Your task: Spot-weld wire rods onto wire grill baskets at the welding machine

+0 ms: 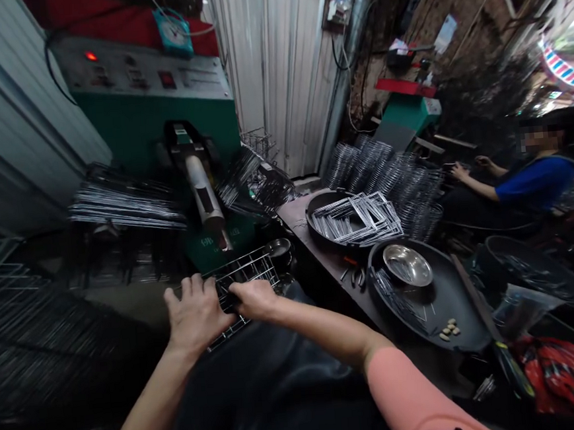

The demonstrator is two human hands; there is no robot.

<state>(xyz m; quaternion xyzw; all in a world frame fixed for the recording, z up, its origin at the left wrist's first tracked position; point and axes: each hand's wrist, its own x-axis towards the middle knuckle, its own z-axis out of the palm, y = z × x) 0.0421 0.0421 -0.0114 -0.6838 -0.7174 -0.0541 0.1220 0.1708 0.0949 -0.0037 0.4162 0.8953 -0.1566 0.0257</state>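
Note:
A wire rack (245, 264) of thin metal rods sits low in front of my lap, below the welding machine's electrode (225, 238). My left hand (195, 313) grips its left side, fingers over the top and thumb toward the middle. My right hand (256, 299) is closed on the rack's near side, fingers curled around the wires. Parts of the rack are hidden behind both hands. The green spot welding machine (204, 109) stands straight ahead, its pale cylindrical arm (203, 188) pointing down toward the rack. A small round metal bowl (277, 247) is just right of the rack.
Stacked wire frames (127, 204) lie left of the machine. On the right, a black pan (326, 235) holds rectangular wire frames; another pan (450, 262) holds a steel bowl and rods. Pliers (358, 279) lie between. A co-worker in blue (535, 182) sits at the far right.

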